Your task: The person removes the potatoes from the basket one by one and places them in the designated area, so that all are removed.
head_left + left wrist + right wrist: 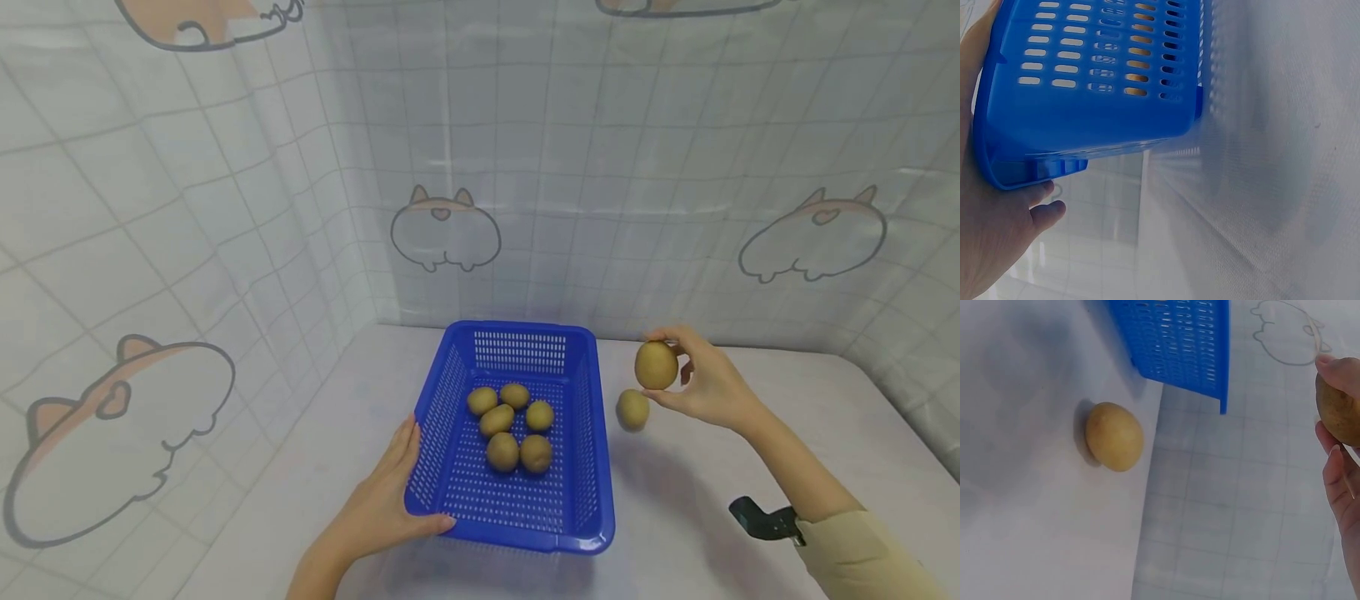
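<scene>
My right hand [708,379] holds a round brownish-yellow potato [656,365] between thumb and fingers, raised to the right of a blue plastic basket [510,533]. Below it a second potato [633,409] lies on the table; the right wrist view shows this loose potato [1114,436] beside the basket's perforated wall [1179,337]. Inside the basket lie several more potatoes [497,421], grouped around the middle. At the basket's near left corner, my left hand [378,492] grips the rim, thumb along the front edge and fingers along the left side.
A white table surface [330,400] extends around the basket. Behind it hangs a pale gridded sheet [540,250] with cartoon animal drawings, and the same sheet covers the left and right sides. A dark strap piece [765,521] sticks out at the right sleeve.
</scene>
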Available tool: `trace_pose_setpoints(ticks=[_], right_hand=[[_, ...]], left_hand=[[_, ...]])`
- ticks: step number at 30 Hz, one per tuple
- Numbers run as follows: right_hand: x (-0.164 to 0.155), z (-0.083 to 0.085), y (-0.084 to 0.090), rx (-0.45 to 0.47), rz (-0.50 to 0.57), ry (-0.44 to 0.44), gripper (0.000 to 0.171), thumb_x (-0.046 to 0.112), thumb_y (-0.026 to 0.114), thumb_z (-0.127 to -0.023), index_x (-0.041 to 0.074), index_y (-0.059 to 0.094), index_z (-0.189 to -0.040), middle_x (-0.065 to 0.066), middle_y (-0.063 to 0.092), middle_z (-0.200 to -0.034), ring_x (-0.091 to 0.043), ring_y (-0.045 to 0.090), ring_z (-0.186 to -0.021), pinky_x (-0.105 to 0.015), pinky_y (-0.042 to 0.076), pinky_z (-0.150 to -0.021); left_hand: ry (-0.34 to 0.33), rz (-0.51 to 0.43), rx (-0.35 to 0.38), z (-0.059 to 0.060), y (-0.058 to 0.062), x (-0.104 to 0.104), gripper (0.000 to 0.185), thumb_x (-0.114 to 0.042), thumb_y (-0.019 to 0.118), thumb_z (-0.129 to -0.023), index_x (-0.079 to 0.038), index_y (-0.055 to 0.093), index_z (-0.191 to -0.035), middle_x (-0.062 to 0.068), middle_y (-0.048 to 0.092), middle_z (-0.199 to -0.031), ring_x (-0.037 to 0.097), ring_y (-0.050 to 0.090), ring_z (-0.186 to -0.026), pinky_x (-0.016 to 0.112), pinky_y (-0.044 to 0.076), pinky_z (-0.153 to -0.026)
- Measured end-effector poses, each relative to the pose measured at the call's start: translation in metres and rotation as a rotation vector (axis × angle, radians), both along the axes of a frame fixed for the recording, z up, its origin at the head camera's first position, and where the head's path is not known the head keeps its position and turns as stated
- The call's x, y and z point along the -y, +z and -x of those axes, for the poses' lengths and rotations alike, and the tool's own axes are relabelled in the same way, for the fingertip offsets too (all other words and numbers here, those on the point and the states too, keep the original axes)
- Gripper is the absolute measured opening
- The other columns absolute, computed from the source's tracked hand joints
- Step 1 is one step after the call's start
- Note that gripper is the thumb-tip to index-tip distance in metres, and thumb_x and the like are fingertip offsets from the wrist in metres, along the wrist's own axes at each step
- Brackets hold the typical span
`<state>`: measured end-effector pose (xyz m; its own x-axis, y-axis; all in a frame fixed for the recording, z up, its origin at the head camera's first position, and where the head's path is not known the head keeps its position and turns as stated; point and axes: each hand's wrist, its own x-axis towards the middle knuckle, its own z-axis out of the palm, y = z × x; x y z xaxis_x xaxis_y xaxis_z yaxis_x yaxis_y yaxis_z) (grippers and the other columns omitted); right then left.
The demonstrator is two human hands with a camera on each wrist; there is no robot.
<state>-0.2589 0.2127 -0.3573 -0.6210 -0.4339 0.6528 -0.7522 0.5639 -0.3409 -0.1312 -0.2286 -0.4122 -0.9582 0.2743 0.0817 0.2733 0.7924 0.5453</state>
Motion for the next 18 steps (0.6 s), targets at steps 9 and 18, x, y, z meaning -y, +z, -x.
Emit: trace_pose_setpoints(ticks=[9,18], right_hand=[[-0.002,0.002,-0.007,0.027,0.008,-0.007,0.077,-0.003,0.091,-0.051,0.003,0.054,-0.118,-0.005,0.059,-0.109,-0.01,0.053,-0.079,-0.021,0.048,-0.052],[-0.009,0.001,-0.016,0.06,0.002,-0.031,0.075,-0.004,0.09,-0.052,0.003,0.052,-0.116,-0.006,0.06,-0.108,-0.01,0.049,-0.076,-0.024,0.046,-0.051]], left_hand=[[0.013,-0.001,-0.011,-0.001,0.001,0.003,0.126,-0.062,0.076,-0.069,0.003,0.007,-0.152,0.013,-0.003,-0.16,0.033,0.006,-0.145,0.056,0.023,-0.109],[0.003,0.013,0.015,0.001,0.002,0.0,0.126,-0.064,0.074,-0.07,0.002,0.004,-0.153,0.012,-0.006,-0.16,0.032,0.004,-0.145,0.057,0.023,-0.109]])
